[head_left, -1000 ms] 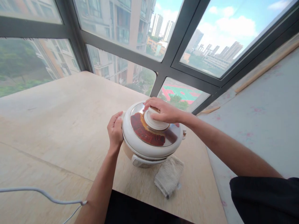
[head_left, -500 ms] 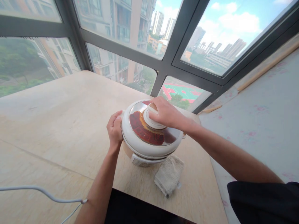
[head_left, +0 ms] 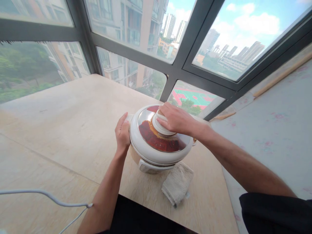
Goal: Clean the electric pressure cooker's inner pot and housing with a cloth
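A round electric cooker (head_left: 136, 155) with a beige body stands on the marbled ledge. Its lid (head_left: 159, 141) has a white rim and a see-through centre patterned in dark red and gold. My right hand (head_left: 175, 119) is closed around the white lid knob (head_left: 164, 130), and the lid sits on the pot. At the cooker's left side, my left hand (head_left: 122, 132) grips the pale side handle (head_left: 128, 119), mostly hidden by the fingers. The control panel (head_left: 154, 167) faces me. Close to its right front lies a folded grey-beige cloth (head_left: 177, 184), untouched.
Large windows with dark frames (head_left: 133, 53) rise behind the stone ledge (head_left: 68, 130). A patterned wall (head_left: 273, 130) bounds the right side. At the lower left, a white cable (head_left: 51, 197) runs towards my left forearm.
The view has shifted slightly, so the scene sits a little further right. Both hands keep their hold on the cooker. My left fingers look a little straighter.
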A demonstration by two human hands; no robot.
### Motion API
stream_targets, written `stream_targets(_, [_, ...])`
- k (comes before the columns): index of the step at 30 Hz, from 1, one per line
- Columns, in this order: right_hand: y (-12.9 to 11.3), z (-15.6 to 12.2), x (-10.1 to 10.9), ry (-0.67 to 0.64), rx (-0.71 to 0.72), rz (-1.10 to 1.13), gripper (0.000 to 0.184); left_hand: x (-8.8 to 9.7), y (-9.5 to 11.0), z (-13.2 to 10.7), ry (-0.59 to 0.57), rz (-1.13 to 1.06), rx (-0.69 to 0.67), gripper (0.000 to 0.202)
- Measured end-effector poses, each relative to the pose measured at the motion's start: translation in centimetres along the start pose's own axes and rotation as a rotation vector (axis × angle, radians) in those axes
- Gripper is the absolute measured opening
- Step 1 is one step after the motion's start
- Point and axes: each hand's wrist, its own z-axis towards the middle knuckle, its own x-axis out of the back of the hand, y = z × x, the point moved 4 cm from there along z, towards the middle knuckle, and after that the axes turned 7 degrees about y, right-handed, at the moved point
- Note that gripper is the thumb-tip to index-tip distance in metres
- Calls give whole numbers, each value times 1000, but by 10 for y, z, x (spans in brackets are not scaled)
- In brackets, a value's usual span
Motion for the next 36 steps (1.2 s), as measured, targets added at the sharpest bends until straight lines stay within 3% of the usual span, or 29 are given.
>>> stream_targets(6, [9,3,-4,55,298,74,29,0,2,-1,-4,-2,27,49])
stream_targets(10, [11,3,-4,72,372,81,30,1,1,-1,5,-19,43,50])
stream_targets(17, [12,4,2,1,304,110,27,2,-1,2,-3,-2,53,53])
stream_targets(24, [13,8,11,-84,355,167,25,3,5,1,-38,30,21,58])
stream_targets(28, [16,7,9,-58,304,200,27,3,5,1,-44,35,10,62])
stream_targets(31, [21,3,14,-41,234,252,39,3,5,1,-40,25,10,62])
stream_targets(36, [33,-34,38,147,116,403,47,4,2,1,-42,4,42,62])
